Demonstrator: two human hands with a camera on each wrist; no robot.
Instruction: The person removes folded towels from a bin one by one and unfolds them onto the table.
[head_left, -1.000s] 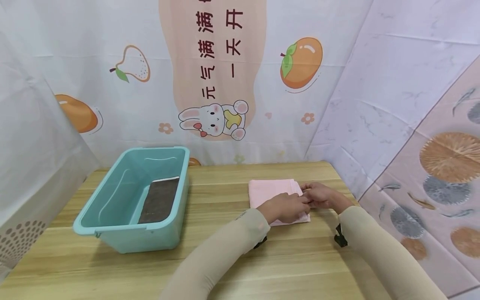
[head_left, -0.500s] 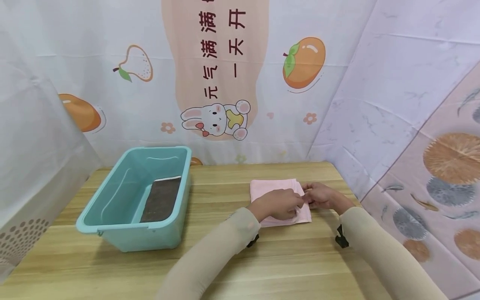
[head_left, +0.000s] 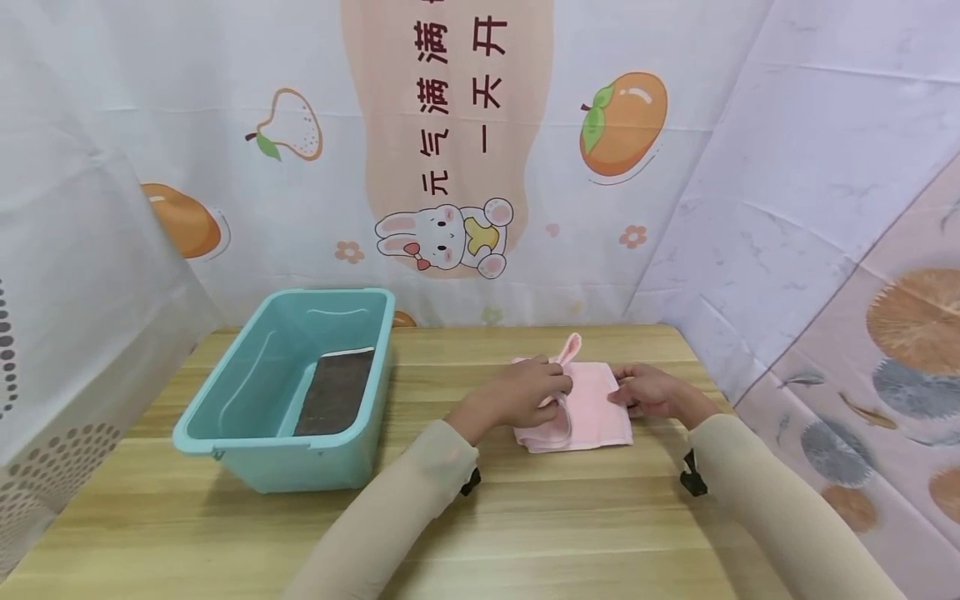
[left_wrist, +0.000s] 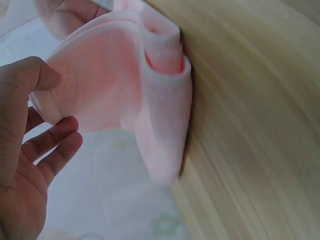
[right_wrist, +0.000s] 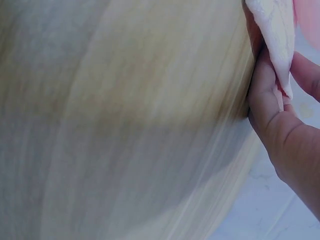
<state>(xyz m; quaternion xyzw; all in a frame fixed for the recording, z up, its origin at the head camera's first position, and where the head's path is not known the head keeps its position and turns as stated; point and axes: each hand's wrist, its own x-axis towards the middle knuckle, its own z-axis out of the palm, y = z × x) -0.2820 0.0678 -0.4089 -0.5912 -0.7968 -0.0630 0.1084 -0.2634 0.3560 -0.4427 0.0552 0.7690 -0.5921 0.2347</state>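
Observation:
A folded pink towel [head_left: 600, 408] lies on the wooden table, right of the middle in the head view. My left hand [head_left: 528, 392] pinches a raised top layer by its edge; in the left wrist view, thumb and fingertips grip the lifted towel [left_wrist: 107, 80], whose fold curls open below. At the towel's right edge, my right hand [head_left: 651, 390] has its thumb over the cloth. The right wrist view shows that hand [right_wrist: 287, 130] low against the table, fingers beneath the towel's edge [right_wrist: 277, 37] and thumb on the other side.
A teal plastic bin [head_left: 345, 454] stands on the left of the table [head_left: 555, 525]. Inside lies a flat dark brown piece with a white edge [head_left: 335, 393], seemingly cloth. Printed curtains [head_left: 480, 292] hang behind and along both sides.
My left hand has drawn leftward, peeling a layer of the pink towel up and over, and a loop of cloth now stands up. The right hand stays at the right edge.

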